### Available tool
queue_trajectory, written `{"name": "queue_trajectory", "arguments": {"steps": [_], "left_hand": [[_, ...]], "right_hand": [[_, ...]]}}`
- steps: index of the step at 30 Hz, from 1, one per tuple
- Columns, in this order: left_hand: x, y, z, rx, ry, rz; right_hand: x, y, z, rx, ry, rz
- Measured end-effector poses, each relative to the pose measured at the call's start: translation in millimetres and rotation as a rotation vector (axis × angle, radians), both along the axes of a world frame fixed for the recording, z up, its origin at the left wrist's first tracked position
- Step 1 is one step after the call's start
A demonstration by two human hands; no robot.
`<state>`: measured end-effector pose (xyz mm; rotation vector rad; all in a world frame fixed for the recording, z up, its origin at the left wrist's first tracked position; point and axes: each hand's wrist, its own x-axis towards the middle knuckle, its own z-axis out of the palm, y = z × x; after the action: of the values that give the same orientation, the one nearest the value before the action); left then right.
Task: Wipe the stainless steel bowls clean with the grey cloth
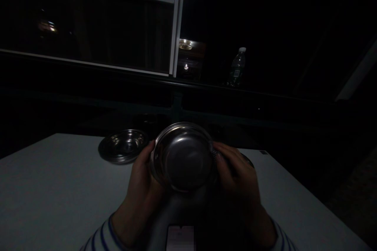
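Observation:
I hold a steel bowl [183, 157] above the table, tilted so its underside faces me. My left hand [140, 192] grips its left rim, thumb along the edge. My right hand [240, 180] is closed on the right rim. A second steel bowl [123, 146] rests upright on the white table [59, 188], to the left and a little farther from me. Something dark shows behind my right hand, too dim to name.
The room is very dark. A plastic water bottle [237, 67] stands on a ledge beyond the table. A window frame [175, 23] runs across the upper left. A small pale object [180, 237] lies at the near edge between my striped sleeves.

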<state>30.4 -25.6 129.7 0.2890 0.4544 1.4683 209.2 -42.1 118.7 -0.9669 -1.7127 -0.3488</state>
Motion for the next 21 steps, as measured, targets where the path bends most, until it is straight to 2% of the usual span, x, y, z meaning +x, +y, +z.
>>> {"name": "queue_trajectory", "arguments": {"steps": [11, 21], "left_hand": [[5.7, -1.6, 2.7, -0.027, 0.039, -0.061], [10.4, -8.6, 5.0, -0.033, 0.135, -0.138]], "right_hand": [[0.4, -1.0, 4.5, 0.023, -0.018, 0.001], [-1.5, -1.8, 4.6, 0.078, -0.152, 0.031]]}}
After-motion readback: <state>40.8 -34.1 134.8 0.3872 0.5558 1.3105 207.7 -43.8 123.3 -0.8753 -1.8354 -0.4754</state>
